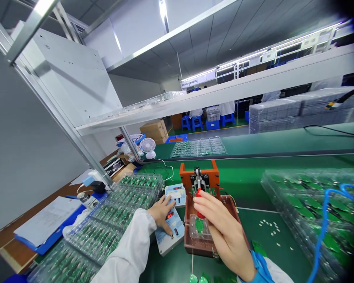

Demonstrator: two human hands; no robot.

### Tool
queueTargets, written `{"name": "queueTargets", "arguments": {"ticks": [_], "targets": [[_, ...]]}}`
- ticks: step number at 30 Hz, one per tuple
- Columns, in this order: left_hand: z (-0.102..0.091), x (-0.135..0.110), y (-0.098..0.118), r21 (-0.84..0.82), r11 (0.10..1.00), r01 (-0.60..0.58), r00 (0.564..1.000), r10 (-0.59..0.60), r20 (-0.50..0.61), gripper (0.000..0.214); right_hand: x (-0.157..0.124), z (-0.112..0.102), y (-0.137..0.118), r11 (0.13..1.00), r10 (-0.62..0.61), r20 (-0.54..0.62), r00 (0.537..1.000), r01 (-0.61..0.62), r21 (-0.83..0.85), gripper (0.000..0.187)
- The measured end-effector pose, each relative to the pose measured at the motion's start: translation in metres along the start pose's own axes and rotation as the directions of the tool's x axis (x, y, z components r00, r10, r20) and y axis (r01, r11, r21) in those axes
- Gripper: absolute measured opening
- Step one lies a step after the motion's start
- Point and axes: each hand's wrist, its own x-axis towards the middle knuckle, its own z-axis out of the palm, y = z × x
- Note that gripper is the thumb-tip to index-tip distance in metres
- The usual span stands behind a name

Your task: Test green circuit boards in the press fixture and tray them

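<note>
My left hand lies with fingers spread over two light-blue meter boxes. The nearer meter shows red digits and sits under the thumb; the fingertips reach the farther meter. My right hand is at the red handle of a toggle clamp, fingers laid across it, thumb hidden. This clamp is mounted on an orange frame at the back of a brown box fixture. Below the handle, a small green circuit board rests in a clear holder.
Stacked clear trays of green boards stand at left, and more trays at right behind a blue coiled hose. Small white pieces and loose boards lie right of the fixture. A white fan stands behind.
</note>
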Motion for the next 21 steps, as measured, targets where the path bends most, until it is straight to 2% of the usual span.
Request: {"name": "queueTargets", "arguments": {"ticks": [10,12,14,16,18,19,20,21], "targets": [[0.002,0.005,0.002,0.02,1.0,0.005,1.0,-0.005,0.014,0.161,0.001,0.001,0.0,1.0,-0.016,0.006,1.0,0.016,0.01,0.055],[-0.002,0.0,0.004,-0.009,1.0,0.008,1.0,-0.008,0.007,0.161,0.0,0.0,0.0,1.0,-0.017,0.003,1.0,0.017,0.002,0.055],[-0.009,-0.016,0.01,-0.053,0.998,0.016,0.999,-0.019,-0.04,0.155,0.0,0.0,-0.001,1.0,-0.012,0.003,1.0,0.012,-0.012,0.054],[-0.015,-0.042,0.022,-0.112,0.993,0.033,0.989,-0.049,-0.138,0.133,-0.001,-0.001,-0.002,1.0,-0.008,0.006,1.0,0.008,-0.023,0.053],[-0.016,-0.073,0.041,-0.206,0.978,0.035,0.969,-0.083,-0.231,0.089,-0.001,-0.001,-0.001,1.0,-0.008,0.005,1.0,0.008,-0.029,0.051],[-0.014,-0.088,0.053,-0.247,0.969,-0.006,0.967,-0.057,-0.248,0.067,-0.001,0.0,-0.001,1.0,-0.012,0.0,1.0,0.012,-0.029,0.051],[-0.009,-0.101,0.066,-0.27,0.956,-0.115,0.966,0.044,-0.255,0.046,-0.001,0.001,-0.001,0.999,-0.017,-0.007,1.0,0.016,-0.028,0.05],[-0.002,-0.11,0.079,-0.269,0.916,-0.296,0.94,0.231,-0.25,0.031,-0.001,0.001,0.0,0.999,-0.021,-0.016,1.0,0.02,-0.028,0.05]]}}
